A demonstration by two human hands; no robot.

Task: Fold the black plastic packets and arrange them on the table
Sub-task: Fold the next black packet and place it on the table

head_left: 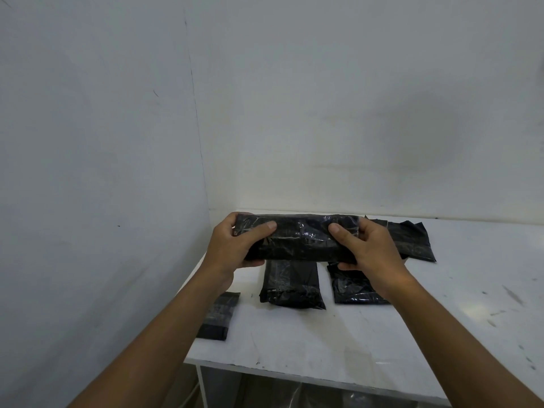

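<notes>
Packet (300,240) between left hand (235,247), right hand (372,251)

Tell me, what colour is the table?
White, with dark scuffs: the table shows best in the head view, its only view.

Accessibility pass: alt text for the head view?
A left hand and right hand grip the ends of a long black plastic packet above a white table. Four more black packets lie on it: a near-left packet, a centre packet, a centre-right packet beside it, and a far-right packet.
</notes>
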